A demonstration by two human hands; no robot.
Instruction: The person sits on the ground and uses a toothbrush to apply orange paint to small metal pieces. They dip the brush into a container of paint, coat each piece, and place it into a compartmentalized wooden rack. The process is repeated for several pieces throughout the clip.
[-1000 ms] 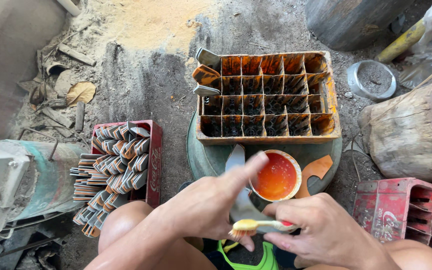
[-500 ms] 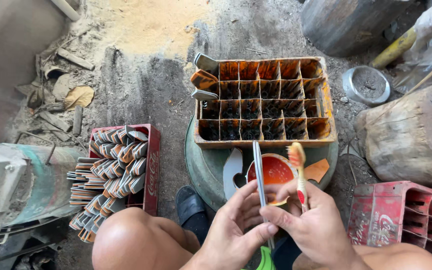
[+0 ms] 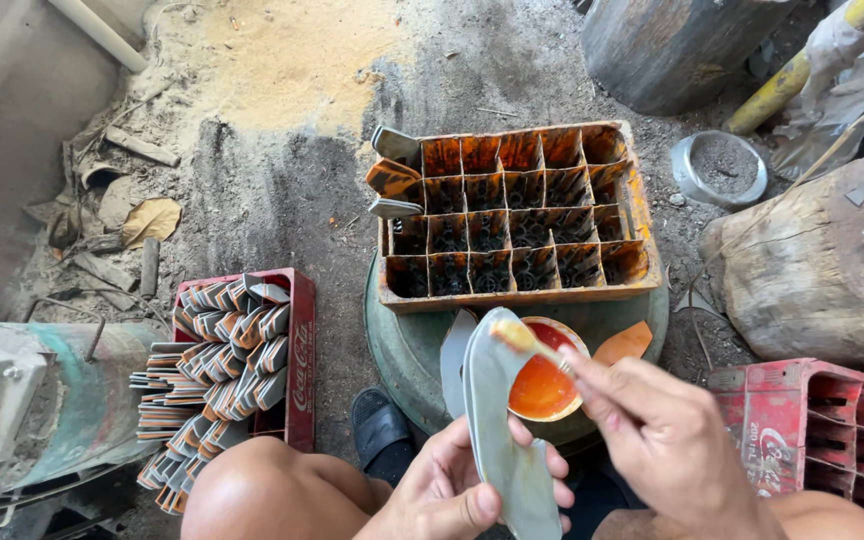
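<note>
The blade (image 3: 500, 440) has turned flat-face up since half a second ago, and the brush (image 3: 532, 343) now rests on its tip. The left hand (image 3: 452, 490) grips the blade low; the right hand (image 3: 667, 440) pinches the brush. Beyond sit the orange bowl (image 3: 544, 385) and crate (image 3: 517, 215).

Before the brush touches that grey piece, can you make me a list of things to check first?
1. Left hand grips the grey blade-shaped piece: ok, held upright from below.
2. Right hand holds the brush: ok, tip at the piece's top edge.
3. Brush loaded with paint: cannot tell, the tip looks pale yellow.
4. Bowl of orange paint within reach: ok, just behind the piece.
5. Free slots in the orange divided crate: ok, most look unfilled; three pieces stand at its left side.
</note>
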